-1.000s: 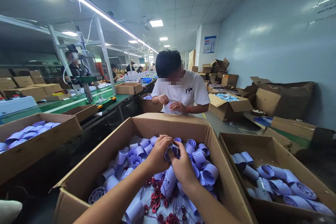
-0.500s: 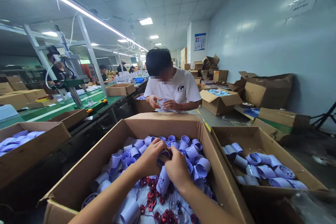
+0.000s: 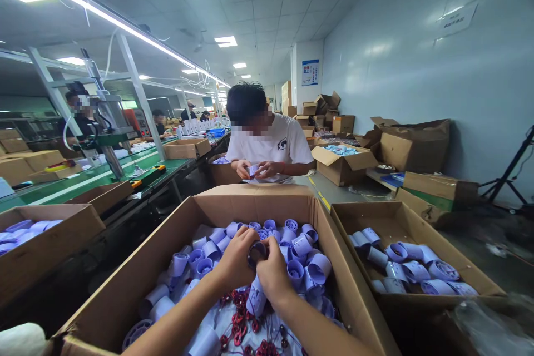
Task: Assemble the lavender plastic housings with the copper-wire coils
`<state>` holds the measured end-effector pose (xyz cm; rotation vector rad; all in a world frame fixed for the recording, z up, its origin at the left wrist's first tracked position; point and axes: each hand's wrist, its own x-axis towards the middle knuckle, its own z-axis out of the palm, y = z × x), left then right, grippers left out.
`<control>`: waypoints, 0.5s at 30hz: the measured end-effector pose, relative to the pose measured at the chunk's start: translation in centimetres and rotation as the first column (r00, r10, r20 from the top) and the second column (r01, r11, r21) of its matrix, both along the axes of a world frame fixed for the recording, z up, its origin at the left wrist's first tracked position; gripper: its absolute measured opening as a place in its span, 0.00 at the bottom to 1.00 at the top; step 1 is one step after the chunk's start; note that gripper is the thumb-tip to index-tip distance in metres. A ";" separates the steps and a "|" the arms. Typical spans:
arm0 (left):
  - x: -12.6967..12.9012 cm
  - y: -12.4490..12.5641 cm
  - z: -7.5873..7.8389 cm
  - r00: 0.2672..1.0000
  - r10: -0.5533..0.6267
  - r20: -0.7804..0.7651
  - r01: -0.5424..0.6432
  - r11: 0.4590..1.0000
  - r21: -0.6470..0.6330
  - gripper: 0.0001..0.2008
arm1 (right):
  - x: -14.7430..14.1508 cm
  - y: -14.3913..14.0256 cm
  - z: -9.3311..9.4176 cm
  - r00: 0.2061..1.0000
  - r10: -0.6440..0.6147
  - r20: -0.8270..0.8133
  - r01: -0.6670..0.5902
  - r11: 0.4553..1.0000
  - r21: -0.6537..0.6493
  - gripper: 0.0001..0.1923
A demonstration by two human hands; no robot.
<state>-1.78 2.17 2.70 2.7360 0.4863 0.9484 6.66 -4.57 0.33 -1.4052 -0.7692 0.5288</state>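
Note:
Over the middle of a large cardboard box (image 3: 120,283), my left hand (image 3: 238,253) is closed around a purple plastic cylinder (image 3: 255,254) whose open end faces me. From the other side, my right hand (image 3: 272,268) grips the same cylinder, its thumb and fingers near the rim. What lies inside that part is too dark to make out. Beneath and around both hands are many loose purple cylinders (image 3: 319,267). Small red parts with dark wires (image 3: 240,317) lie in a heap on a white plastic sheet below my wrists.
Another person (image 3: 267,144) in a white shirt works opposite, holding a similar purple part. A box of purple cylinders (image 3: 479,278) stands at right, another box (image 3: 54,233) at left. Along the left runs a green conveyor bench (image 3: 95,181) with a press (image 3: 106,122).
My view has shifted slightly. Both hands stay on the cylinder, with the right hand turned a little around it. Across the box, the other person's hands have moved on their part.

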 end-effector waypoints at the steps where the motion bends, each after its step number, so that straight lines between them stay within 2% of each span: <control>1: 0.0 0.0 0.0 1.000 -0.008 0.007 0.008 1.000 -0.002 0.17 | -0.1 0.1 0.0 1.000 0.008 -0.010 -0.007 1.000 0.010 0.08; 5: -0.3 0.3 0.2 0.998 -0.060 0.019 0.060 0.998 -0.014 0.19 | 0.5 0.6 0.1 0.988 0.091 -0.125 -0.089 0.996 0.025 0.10; 8: -0.5 0.6 0.1 0.996 -0.077 0.048 0.080 0.995 -0.054 0.21 | 0.8 0.9 0.3 0.940 0.210 -0.269 -0.195 0.977 0.084 0.15; 12: -0.6 1.8 -0.4 0.994 -0.086 0.072 0.093 0.990 -0.103 0.21 | 1.1 1.7 0.3 0.870 0.294 -0.396 -0.257 0.956 0.143 0.19; 14: -0.5 3.0 -0.9 0.988 -0.034 0.152 0.054 0.990 -0.128 0.24 | 2.1 2.3 0.4 0.848 0.300 -0.436 -0.245 0.953 0.180 0.17; 15: -0.5 3.7 -1.3 0.980 0.029 0.195 0.002 0.987 -0.159 0.25 | 3.1 2.5 0.5 0.848 0.290 -0.444 -0.220 0.954 0.204 0.16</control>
